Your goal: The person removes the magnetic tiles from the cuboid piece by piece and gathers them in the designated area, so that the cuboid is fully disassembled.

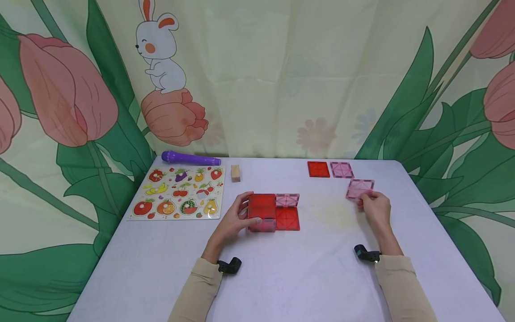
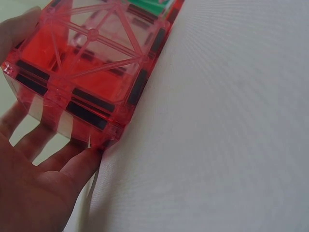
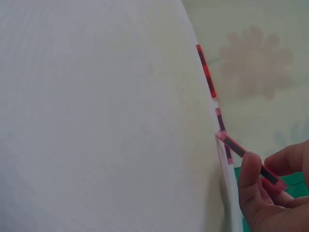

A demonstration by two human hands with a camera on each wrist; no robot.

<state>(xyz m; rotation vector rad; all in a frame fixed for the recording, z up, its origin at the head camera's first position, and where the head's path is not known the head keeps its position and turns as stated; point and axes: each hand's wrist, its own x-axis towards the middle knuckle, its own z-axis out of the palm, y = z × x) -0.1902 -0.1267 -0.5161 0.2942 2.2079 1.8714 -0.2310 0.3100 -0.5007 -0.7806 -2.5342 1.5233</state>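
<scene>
My left hand holds a box built of red and pink magnetic tiles, with the thumb along its near side and the fingers around its left side. In the left wrist view, the box's clear pink near wall shows dark magnet strips along its edges. Joined to the box's right side is a flat red tile, with a pink tile standing at its back edge. Over on the right, my right hand pinches a pink magnetic tile between thumb and fingers; the tile is tilted in the right wrist view.
A red tile and another pink tile lie near the table's back edge. To the left are a fruit picture board, a purple toy microphone and a small wooden block. A printed curtain hangs behind the table.
</scene>
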